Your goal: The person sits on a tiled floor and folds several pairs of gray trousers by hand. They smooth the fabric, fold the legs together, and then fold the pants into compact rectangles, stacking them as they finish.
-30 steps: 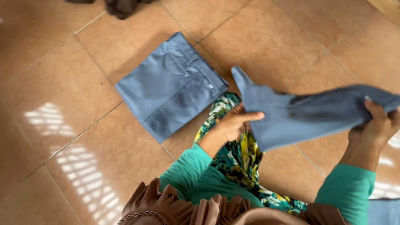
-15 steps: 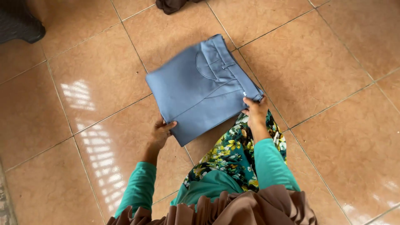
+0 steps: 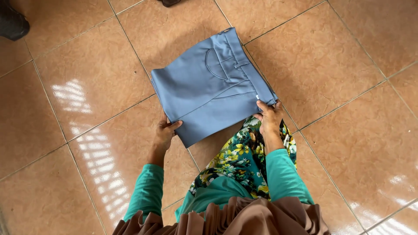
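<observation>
Left hand (image 3: 166, 132): fingers curled over the near left corner of a folded pair of blue-grey cloth trousers (image 3: 209, 87), thumb on top, pinching the edge of the fabric. Right hand (image 3: 270, 116): placed at the near right corner of the same garment, fingertips pressing and gripping the stacked layers at that edge. Both hands are closed on the cloth — neither lies flat or spread.

The trousers lie on the floor directly ahead of the person, folded into a compact, roughly square bundle set at a slant to the tile lines. The waistband, a belt loop and a curved pocket seam face upward at the far right end. The near edge of the bundle sits just beyond the person's knee.

Both forearms wear long teal sleeves (image 3: 282, 174). Between them runs a green floral-print skirt (image 3: 237, 163) over the lap, touching the right wrist. A brown pleated cloth (image 3: 244, 217) hangs at the bottom of the view.

The floor (image 3: 339, 61) is glossy terracotta tile with pale grout lines; bright window reflections show on the left. A dark object (image 3: 13, 21) sits at the upper left corner and another dark item (image 3: 169, 2) at the top edge — neither can be identified.
</observation>
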